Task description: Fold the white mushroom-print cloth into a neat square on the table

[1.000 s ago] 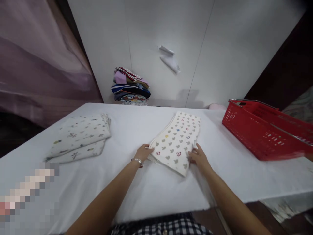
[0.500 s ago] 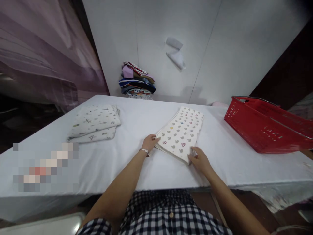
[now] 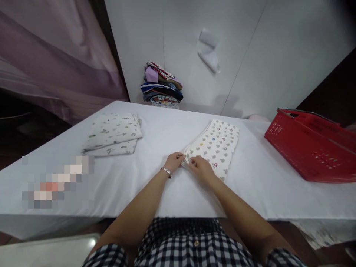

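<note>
The mushroom-print cloth (image 3: 222, 142) is lying on the white-covered counter (image 3: 155, 163), right of frame centre. Folded layers are already showing; the near left corner is being handled, and whether any fold is remaining cannot be told. The left hand (image 3: 174, 162) is pinching that corner; the right hand (image 3: 202, 168) is curling beside it, its grip unclear. The cloth is appearing cream, lying mostly flat, with grey, red, blue and yellow motifs.

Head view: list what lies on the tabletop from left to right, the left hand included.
Folded plant-print cloth → left hand → folded cream cloth with small grey prints → red plastic basket
</note>
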Motion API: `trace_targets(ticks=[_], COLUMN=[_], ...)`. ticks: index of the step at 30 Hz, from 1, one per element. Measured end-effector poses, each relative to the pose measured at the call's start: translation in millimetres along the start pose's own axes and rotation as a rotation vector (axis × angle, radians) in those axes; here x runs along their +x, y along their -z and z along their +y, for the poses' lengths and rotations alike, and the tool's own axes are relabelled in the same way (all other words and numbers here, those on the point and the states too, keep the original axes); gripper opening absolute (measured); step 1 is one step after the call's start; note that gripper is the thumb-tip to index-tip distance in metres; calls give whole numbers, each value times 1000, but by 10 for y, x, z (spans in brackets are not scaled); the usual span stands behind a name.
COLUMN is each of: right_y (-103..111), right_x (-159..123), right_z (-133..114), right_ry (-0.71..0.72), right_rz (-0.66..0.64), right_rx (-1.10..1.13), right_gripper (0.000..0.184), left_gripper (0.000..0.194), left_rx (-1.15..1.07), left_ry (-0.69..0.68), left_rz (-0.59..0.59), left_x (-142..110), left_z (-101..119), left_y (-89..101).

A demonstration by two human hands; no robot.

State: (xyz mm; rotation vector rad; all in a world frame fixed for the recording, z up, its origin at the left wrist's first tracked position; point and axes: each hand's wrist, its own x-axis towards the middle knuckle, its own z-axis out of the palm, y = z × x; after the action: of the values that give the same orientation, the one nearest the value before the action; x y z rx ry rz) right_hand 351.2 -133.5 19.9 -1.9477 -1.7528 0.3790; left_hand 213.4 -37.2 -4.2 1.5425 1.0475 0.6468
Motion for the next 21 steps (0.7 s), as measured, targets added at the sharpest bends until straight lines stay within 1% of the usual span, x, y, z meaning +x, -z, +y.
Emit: trace_targets(ticks=[3, 5, 8, 12, 15, 17, 21], right_y=[-70, -102, -135, -163, -169, -165, -162], right_x=[82, 92, 91, 102, 118, 133, 163], right_z=[-16, 6, 70, 157, 179, 158, 49], right_ry=[22, 55, 40, -58, -97, -96, -28], right_rz=[-11, 6, 70, 149, 164, 124, 31], right_rx=[-79, -73, 46, 260, 314, 257, 14], right_gripper=[13, 15, 19, 21, 22, 21, 17], left_gripper=[27, 26, 25, 20, 17, 17, 17], left_rx=[4, -9, -13, 86, 165, 186, 164], left_ry=[8, 21, 12, -60, -85, -92, -67], left_rz=[-5, -12, 4, 50, 73, 79, 75], left_x=[17, 35, 56, 70, 81, 91, 117], left_z=[-1, -16, -50, -83, -91, -92, -101], left_y=[2, -11, -35, -50, -52, -54, -57])
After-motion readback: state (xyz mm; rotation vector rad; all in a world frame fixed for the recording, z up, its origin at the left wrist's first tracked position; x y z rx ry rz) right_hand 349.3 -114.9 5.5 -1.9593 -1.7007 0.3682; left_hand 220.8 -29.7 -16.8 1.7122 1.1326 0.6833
